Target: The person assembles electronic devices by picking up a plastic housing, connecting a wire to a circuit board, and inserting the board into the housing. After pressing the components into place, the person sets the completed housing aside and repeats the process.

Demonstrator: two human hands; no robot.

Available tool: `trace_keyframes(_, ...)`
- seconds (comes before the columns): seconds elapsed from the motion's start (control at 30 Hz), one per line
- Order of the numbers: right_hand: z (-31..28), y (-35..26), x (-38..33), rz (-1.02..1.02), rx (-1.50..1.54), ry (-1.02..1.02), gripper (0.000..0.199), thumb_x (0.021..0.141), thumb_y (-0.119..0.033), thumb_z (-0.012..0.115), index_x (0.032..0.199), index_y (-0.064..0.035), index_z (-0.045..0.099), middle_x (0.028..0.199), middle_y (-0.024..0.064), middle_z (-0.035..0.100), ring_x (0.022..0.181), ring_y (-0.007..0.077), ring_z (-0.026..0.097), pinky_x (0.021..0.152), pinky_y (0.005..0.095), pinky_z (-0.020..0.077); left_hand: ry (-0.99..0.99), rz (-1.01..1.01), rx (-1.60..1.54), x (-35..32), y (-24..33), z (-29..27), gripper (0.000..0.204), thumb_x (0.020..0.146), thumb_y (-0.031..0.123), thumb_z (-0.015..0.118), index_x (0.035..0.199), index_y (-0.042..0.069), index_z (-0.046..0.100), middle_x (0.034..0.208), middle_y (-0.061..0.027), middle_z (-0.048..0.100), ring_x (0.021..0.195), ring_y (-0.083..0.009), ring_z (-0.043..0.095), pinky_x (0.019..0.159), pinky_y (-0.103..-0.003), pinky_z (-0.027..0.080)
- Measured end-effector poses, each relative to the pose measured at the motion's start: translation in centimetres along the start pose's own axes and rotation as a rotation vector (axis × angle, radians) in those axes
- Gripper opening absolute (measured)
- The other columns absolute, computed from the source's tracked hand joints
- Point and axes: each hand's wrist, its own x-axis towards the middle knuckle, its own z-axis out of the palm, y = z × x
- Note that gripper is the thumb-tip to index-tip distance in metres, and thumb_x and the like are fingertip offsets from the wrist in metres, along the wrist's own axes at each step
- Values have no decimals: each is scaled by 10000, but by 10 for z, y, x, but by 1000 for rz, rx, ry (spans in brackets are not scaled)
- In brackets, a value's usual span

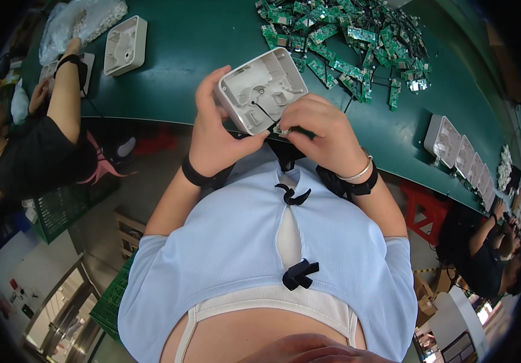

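Two hands hold one white plastic shell (261, 91) over the near edge of the green table (200, 54), seen from the head camera.

No label or sign can be made out. A clear plastic bag (82, 21) of small white parts lies at the far left of the table, crumpled and bulging. Beside it a second white shell (125, 45) lies with its hollow side up. A loose heap of green circuit boards (345, 42) covers the far middle of the table. At the right, a row of white shells (463, 158) stands on edge, one behind the other, near a small pile of white parts (504, 167).

The held shell is roughly square with rounded corners, so its long axis is hard to tell. Its hollow side faces up toward the camera, tilted, with one corner pointing down toward the person's chest. A thin black wire (265, 112) runs across its inside.

The left hand (215, 130) grips the shell's left side, thumb over the rim and fingers curled behind. The right hand (321, 136) is closed at the shell's lower right corner, pinching a small green board (287, 129) against that edge.

Another person's arm (67, 91) reaches onto the table at the far left. A third person sits low at the right.
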Motion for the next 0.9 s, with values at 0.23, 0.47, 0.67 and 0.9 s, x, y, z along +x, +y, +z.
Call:
trace_keyframes(0.23, 8, 8, 5, -64, 101, -32, 189, 807, -33, 848, 952, -35, 725, 1078, 76, 746, 953, 296, 692, 901, 396, 533, 11, -42, -136, 0, -3, -5, 1137, 715, -10, 889, 1597, 73, 176, 1596, -170, 341, 1455, -317, 494, 1110, -477, 560)
trace_keyframes(0.47, 16, 3, 15, 172, 116, 18, 191, 829, -33, 831, 1003, -42, 752, 1021, 74, 745, 918, 296, 690, 795, 371, 550, 41, -19, -137, -4, -7, -2, 1155, 714, 17, 916, 1601, 57, 177, 1538, -188, 398, 1302, -307, 649, 996, -401, 614)
trace_keyframes(0.67, 10, 5, 17, -149, -231, -106, 225, 786, -62, 830, 999, -64, 757, 1005, 52, 750, 878, 271, 697, 726, 365, 558, -40, -82, -163, -5, -8, -6, 1183, 723, 28, 928, 1608, 77, 146, 1604, -173, 338, 1408, -311, 539, 1048, -443, 581)
trace_keyframes(0.9, -23, -16, -13, -158, -367, -121, 211, 784, -72, 777, 994, -95, 775, 1017, 25, 769, 819, 224, 715, 700, 363, 561, -262, 27, 331, 18, 2, -70, 951, 853, 243, 908, 1593, 13, 357, 1650, -227, 373, 1486, -371, 463, 1221, -483, 402)
